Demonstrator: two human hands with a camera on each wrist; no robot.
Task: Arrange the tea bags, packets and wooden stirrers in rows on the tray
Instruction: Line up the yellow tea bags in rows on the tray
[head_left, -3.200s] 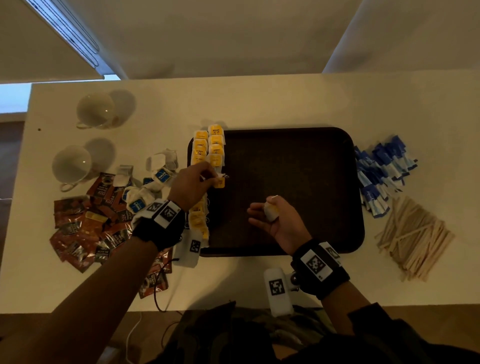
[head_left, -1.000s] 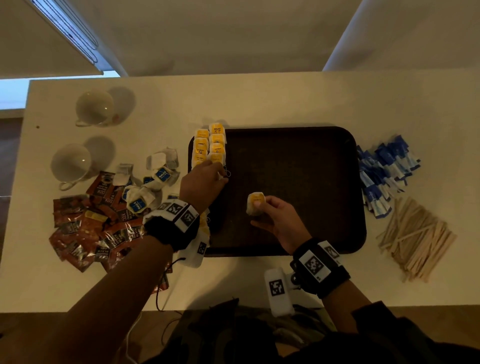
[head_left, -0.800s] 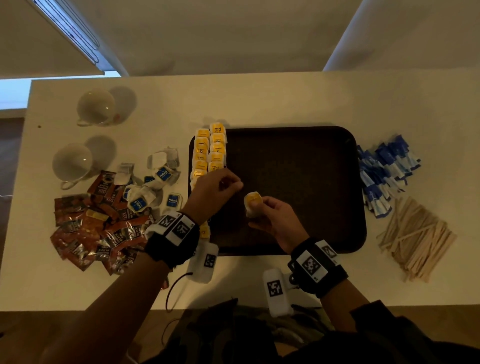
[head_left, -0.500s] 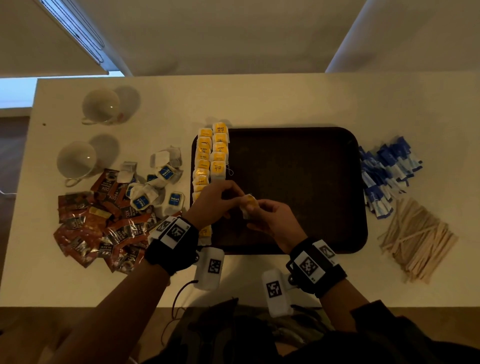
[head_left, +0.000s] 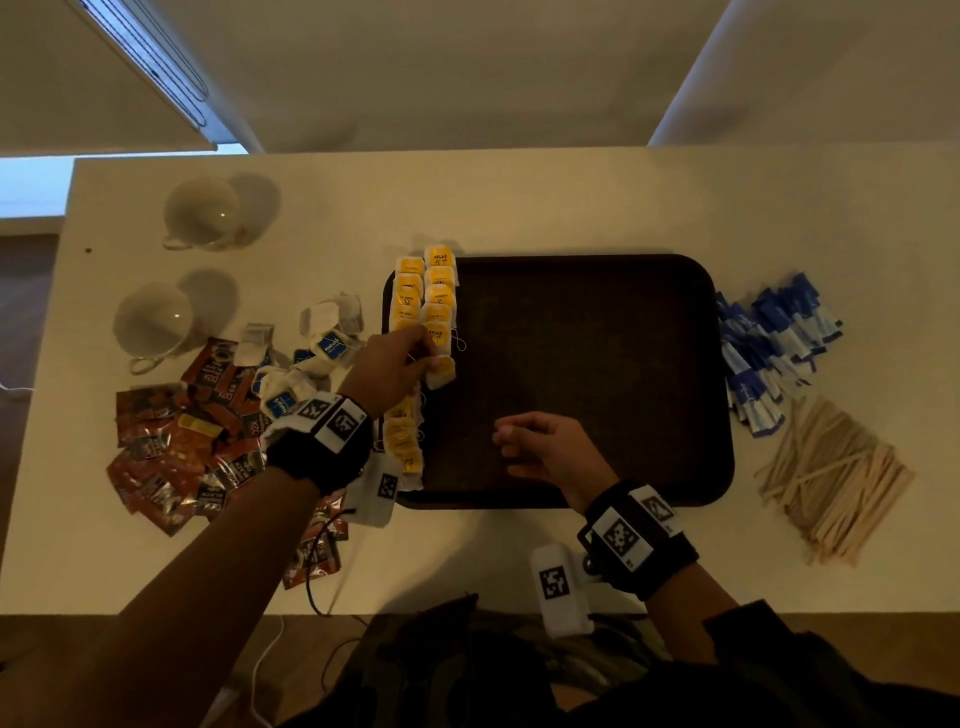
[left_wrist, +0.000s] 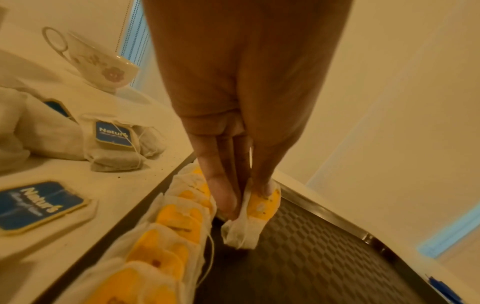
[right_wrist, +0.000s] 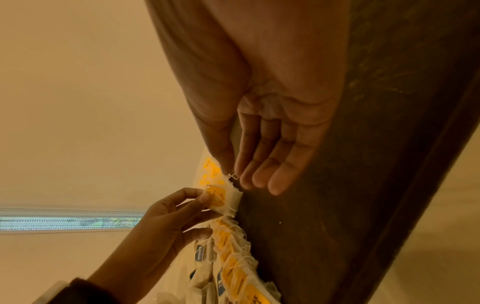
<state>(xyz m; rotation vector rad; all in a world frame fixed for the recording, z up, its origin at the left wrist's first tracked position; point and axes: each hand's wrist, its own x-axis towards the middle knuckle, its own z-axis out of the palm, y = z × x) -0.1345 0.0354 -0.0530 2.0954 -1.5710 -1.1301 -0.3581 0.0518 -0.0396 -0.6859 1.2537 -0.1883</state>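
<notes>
- Passed across since the earlier frame, the tea bag (head_left: 440, 370) now hangs pinched in the left hand (head_left: 393, 370) — just beside the second row's (head_left: 439, 296) near end.
- Right hand (head_left: 545, 448) — fingers loose, empty — hovers over the tray's (head_left: 597, 374) near edge, farther off.

The tray (head_left: 597, 374) sits mid-table (head_left: 519, 208). On its left edge lie 2 rows of tea bags (head_left: 426, 301). Left of the tray, more tea bags (head_left: 322, 353) lie behind a heap of packets (head_left: 176, 447), with 2 cups (head_left: 156, 319) further behind. Right of the tray lie sachets (head_left: 769, 348), and stirrers (head_left: 831, 478) in front of them.
</notes>
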